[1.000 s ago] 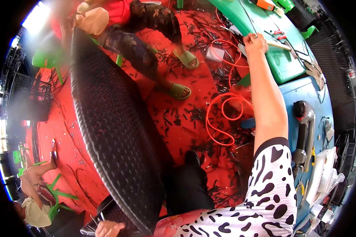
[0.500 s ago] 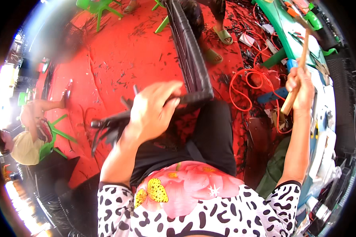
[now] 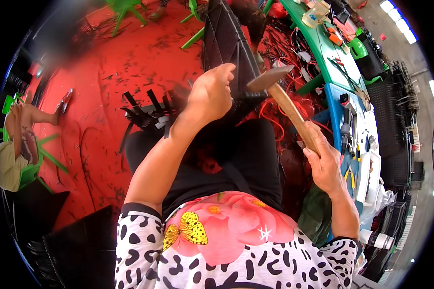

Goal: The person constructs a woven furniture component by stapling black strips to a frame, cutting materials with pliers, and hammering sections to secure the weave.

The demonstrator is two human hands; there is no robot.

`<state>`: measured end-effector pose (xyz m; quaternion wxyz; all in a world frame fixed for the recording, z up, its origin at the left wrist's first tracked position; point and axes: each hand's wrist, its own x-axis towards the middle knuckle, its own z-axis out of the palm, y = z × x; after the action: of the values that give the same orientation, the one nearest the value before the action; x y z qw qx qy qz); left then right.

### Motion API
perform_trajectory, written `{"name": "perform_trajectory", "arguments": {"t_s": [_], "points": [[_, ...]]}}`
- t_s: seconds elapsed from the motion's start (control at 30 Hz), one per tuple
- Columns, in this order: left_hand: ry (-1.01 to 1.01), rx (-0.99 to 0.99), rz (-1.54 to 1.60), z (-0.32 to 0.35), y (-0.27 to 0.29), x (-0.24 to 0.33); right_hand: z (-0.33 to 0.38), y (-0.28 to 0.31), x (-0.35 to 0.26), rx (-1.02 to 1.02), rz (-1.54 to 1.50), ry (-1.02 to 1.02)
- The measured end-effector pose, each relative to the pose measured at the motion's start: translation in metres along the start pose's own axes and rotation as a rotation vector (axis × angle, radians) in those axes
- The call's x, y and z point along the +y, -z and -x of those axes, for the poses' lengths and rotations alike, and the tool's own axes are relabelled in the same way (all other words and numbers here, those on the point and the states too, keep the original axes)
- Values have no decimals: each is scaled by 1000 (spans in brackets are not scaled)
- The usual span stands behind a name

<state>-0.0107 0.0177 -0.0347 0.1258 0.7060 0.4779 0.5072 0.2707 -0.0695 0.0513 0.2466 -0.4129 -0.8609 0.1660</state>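
My right hand (image 3: 325, 161) is wrapped round the wooden handle of a hammer (image 3: 293, 115). The hammer's metal head is up at the corner of a black woven panel (image 3: 224, 41), beside my left hand; whether it touches the panel cannot be told. My left hand (image 3: 211, 94) is closed with curled fingers over that corner, and what they pinch, if anything, is hidden. Left of the wrist, loose black strips (image 3: 152, 108) stick out from the piece, which stands by my knees.
Black scraps litter the red floor (image 3: 91, 72). On the right stand a green table (image 3: 313, 36) with tools and a blue table (image 3: 340, 91) holding pliers (image 3: 350, 177) and a white tray (image 3: 369, 173). A seated person (image 3: 17, 149) is at the left, near green stools.
The hammer has come from the far right to the panel's corner, beside my left hand. My left hand has shifted right and away from me, and its fingers have curled closed.
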Motion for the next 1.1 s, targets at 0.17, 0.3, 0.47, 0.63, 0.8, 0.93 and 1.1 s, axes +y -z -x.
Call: {"name": "perform_trajectory", "arguments": {"t_s": [0.17, 0.3, 0.47, 0.63, 0.8, 0.93, 1.1], "points": [[-14, -20, -7, -2, 2, 1, -11, -8, -4, -53, 130, 34], [-39, -5, -11, 0, 2, -3, -27, -3, 1, -97, 69, -40], [-1, -35, -3, -3, -3, 8, 1, 1, 11, 113, -127, -149], [104, -134, -3, -6, 5, -2, 35, -9, 39, 265, -563, -569], [196, -152, 150, -6, 14, 3, 122, 5, 117, 619, -165, -840], [222, -128, 168, -3, 17, 6, 212, 36, 175, 666, 649, -766], [288, -105, 241, -3, 10, 13, 322, 50, 243, 467, 848, -1255]]}}
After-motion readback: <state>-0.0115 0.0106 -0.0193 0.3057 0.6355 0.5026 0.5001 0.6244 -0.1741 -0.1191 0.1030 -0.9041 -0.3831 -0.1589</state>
